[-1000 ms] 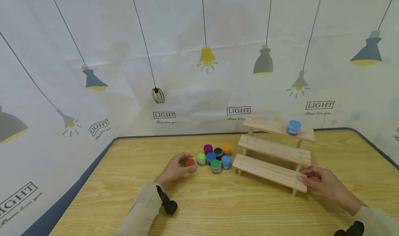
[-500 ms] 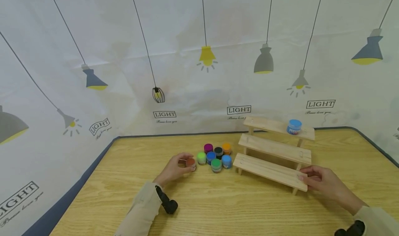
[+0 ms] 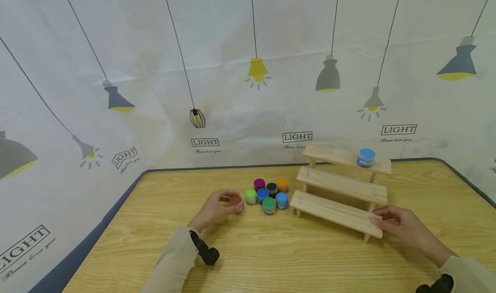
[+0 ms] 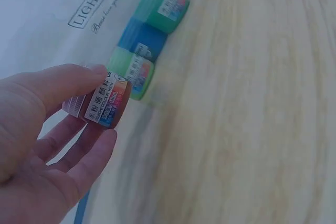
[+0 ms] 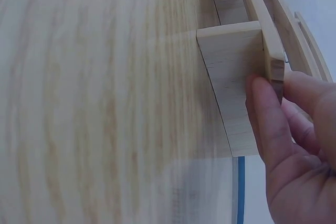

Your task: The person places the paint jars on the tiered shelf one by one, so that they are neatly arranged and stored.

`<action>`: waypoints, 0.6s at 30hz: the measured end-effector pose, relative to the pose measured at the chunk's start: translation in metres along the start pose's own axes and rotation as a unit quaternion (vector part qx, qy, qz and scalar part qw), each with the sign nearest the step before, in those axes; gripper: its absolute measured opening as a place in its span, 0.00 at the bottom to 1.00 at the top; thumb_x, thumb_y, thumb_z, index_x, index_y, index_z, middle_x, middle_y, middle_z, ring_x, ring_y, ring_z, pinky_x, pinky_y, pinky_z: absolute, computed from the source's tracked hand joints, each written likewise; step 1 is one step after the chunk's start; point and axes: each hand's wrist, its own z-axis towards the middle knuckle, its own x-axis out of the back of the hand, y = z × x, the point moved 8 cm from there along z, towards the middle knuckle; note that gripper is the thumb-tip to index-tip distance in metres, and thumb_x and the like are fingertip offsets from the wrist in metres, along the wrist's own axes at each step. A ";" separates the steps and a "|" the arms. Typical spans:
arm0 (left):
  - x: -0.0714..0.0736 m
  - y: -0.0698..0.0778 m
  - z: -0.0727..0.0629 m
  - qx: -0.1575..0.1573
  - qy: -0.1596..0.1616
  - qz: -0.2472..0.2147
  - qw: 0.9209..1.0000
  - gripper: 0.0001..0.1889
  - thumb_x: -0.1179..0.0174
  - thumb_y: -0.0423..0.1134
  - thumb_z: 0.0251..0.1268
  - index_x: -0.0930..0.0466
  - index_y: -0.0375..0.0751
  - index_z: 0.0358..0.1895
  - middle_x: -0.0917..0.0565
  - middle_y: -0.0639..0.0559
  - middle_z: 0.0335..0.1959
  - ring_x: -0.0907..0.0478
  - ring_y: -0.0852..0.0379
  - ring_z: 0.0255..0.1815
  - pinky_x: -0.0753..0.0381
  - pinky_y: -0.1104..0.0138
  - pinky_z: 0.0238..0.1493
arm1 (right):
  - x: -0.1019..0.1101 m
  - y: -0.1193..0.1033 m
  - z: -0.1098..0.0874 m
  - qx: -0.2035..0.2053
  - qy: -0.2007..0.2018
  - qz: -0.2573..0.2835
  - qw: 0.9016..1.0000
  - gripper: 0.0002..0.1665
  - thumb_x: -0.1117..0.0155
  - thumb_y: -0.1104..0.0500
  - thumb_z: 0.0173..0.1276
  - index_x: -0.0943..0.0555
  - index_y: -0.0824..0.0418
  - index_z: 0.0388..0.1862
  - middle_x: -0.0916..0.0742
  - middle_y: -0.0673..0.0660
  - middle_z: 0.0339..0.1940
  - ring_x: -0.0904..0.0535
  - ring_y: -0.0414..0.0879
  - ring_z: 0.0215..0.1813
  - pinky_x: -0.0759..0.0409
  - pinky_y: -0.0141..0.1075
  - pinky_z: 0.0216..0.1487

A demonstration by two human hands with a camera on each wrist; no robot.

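My left hand holds a small paint jar with a red-brown lid between thumb and fingers, just left of the other jars. In the left wrist view the thumb lies along the labelled jar, and the fingers curve around its other side. My right hand pinches the right end of the lowest board of a three-step wooden display stand. In the right wrist view the thumb is on one face of that board and fingertips are on the other.
Several paint jars cluster left of the stand, among them a lime-green jar, a green jar and an orange jar. One light-blue jar stands on the top step. A lamp-printed sheet rises behind the wooden table.
My left hand and wrist have shifted slightly to the left with the red-brown jar. The right hand and the stand have stayed where they were.
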 end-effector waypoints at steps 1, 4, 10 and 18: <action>0.001 0.002 -0.001 -0.001 0.000 -0.002 1.000 0.21 0.35 0.39 0.50 0.25 0.38 0.50 0.23 0.50 0.45 0.29 0.49 0.47 0.28 0.58 0.47 | 0.000 0.000 0.000 -0.001 0.001 -0.002 1.000 0.26 0.50 0.58 0.68 0.35 0.82 0.52 0.22 0.65 0.41 0.23 0.31 0.36 0.21 0.36 0.35; 0.003 0.009 -0.002 -0.007 0.003 -0.007 1.000 0.23 0.34 0.40 0.49 0.25 0.38 0.50 0.23 0.49 0.46 0.28 0.49 0.47 0.27 0.58 0.46 | 0.000 0.000 -0.001 -0.002 0.001 -0.006 1.000 0.26 0.50 0.58 0.68 0.35 0.82 0.51 0.22 0.65 0.41 0.24 0.31 0.36 0.21 0.36 0.35; 0.003 0.025 -0.005 -0.035 0.001 -0.024 0.999 0.22 0.34 0.37 0.49 0.25 0.39 0.50 0.23 0.49 0.46 0.27 0.49 0.46 0.26 0.59 0.45 | 0.000 -0.002 0.000 0.005 0.005 0.002 1.000 0.26 0.49 0.59 0.68 0.35 0.83 0.50 0.21 0.64 0.40 0.23 0.31 0.35 0.21 0.36 0.34; -0.010 0.052 -0.007 -0.075 -0.015 -0.033 0.997 0.22 0.34 0.39 0.49 0.25 0.39 0.50 0.23 0.49 0.43 0.26 0.50 0.44 0.24 0.63 0.42 | 0.000 -0.006 0.000 0.023 0.012 -0.003 1.000 0.24 0.48 0.60 0.67 0.34 0.83 0.49 0.21 0.65 0.39 0.22 0.33 0.34 0.21 0.35 0.32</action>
